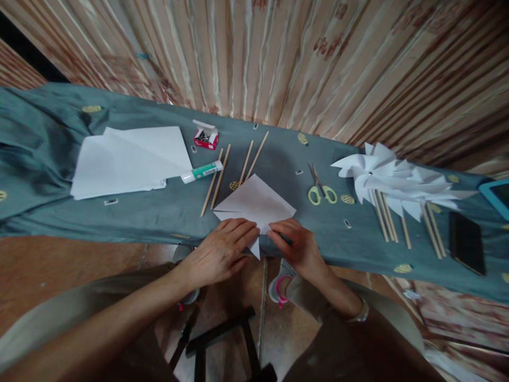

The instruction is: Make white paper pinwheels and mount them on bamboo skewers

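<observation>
Mid-frame, white paper (256,199) lies partly under the outstretched left hand (222,246); the right hand (298,246) (gripping a dark tool (284,239)) touches it.

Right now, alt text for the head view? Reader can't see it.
A person's left hand rests on white paper at the table's near edge, while the right hand holds a slim dark object. Sticks, scissors and a glue stick lie beyond; paper pinwheels lie at image right.

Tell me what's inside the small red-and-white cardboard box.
Small, dark, shiny metallic-looking pieces show inside the open box; too small to identify. Whatever lies beneath them is covered.
</observation>
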Available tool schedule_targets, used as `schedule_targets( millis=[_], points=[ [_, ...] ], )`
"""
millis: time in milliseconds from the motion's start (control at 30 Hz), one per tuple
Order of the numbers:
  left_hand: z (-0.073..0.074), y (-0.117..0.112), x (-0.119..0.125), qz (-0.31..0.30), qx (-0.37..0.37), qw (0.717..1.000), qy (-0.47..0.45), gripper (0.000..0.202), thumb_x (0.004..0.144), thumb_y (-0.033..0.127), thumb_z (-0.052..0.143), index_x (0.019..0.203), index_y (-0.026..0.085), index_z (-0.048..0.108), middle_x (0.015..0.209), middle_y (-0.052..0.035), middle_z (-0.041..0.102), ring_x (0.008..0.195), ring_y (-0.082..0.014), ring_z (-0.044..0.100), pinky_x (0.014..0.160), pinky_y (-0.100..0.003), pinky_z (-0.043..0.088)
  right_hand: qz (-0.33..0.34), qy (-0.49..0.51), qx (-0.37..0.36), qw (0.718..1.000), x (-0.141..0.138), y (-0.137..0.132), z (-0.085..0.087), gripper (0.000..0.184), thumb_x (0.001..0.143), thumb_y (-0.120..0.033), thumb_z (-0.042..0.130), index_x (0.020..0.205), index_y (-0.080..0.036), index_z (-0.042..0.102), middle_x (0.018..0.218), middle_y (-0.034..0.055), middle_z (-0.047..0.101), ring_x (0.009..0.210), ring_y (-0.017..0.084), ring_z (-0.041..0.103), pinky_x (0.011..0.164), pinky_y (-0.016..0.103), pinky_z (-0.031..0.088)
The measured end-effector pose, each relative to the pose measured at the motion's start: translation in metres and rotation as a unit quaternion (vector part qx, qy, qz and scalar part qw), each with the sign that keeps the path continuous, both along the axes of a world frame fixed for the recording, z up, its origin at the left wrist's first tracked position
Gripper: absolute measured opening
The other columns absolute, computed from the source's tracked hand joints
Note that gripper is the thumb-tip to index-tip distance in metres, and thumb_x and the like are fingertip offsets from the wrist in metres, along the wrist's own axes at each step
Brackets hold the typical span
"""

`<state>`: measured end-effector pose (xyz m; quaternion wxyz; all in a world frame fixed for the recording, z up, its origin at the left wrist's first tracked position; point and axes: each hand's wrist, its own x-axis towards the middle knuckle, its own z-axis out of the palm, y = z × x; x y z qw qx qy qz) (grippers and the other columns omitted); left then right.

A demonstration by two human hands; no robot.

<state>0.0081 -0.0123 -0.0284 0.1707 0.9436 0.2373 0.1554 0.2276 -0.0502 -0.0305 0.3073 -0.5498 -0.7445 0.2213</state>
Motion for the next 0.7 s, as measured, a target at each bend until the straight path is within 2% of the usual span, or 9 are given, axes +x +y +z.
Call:
schedule_targets(
  millis=[133,233,467,700],
  points=[
    [-0.001,0.000,0.001,0.002,-0.008,1.000,-0.001,0.053,0.084,0.023,0.057,0.134,0.012,0.040,0.128,-0.0173,0.055,0.121,-0.0312,0.048,0.098,-0.049,0.043,-0.085,0.025,-0.038,0.995,-0.007,0.002,-0.005,0.021,0.085,-0.027,0.059,0.104,-0.021,0.065,0.086,0.0051,0.071,0.077,0.018,0.066,0.075,0.034,0.055],
    [-0.001,0.001,0.001,0.000,-0.008,1.000,-0.003,0.055,0.084,0.024,0.057,0.135,0.012,0.038,0.128,-0.0174,0.055,0.120,-0.0313,0.048,0.097,-0.049,0.043,-0.121,0.043,-0.059,0.990,-0.009,0.005,-0.005,0.023,0.081,-0.027,0.062,0.103,-0.021,0.063,0.082,0.0030,0.071,0.071,0.017,0.066,0.072,0.031,0.055],
    [-0.002,-0.001,0.001,0.002,-0.012,1.000,0.001,0.059,0.084,0.021,0.057,0.137,0.011,0.035,0.132,-0.0180,0.052,0.122,-0.0312,0.046,0.098,-0.049,0.042,-0.118,0.045,-0.059,0.990,-0.010,0.010,-0.004,0.011,0.082,-0.027,0.061,0.092,-0.022,0.064,0.081,0.0028,0.072,0.073,0.017,0.068,0.072,0.031,0.055],
    [-0.001,-0.001,0.002,0.001,-0.018,1.000,0.005,0.059,0.083,0.021,0.057,0.138,0.014,0.035,0.133,-0.0171,0.052,0.122,-0.0319,0.046,0.098,-0.050,0.041,-0.119,0.049,-0.051,0.990,-0.010,0.013,-0.005,0.011,0.082,-0.028,0.061,0.090,-0.021,0.065,0.080,0.0025,0.071,0.072,0.017,0.068,0.072,0.031,0.056]
  ],
)
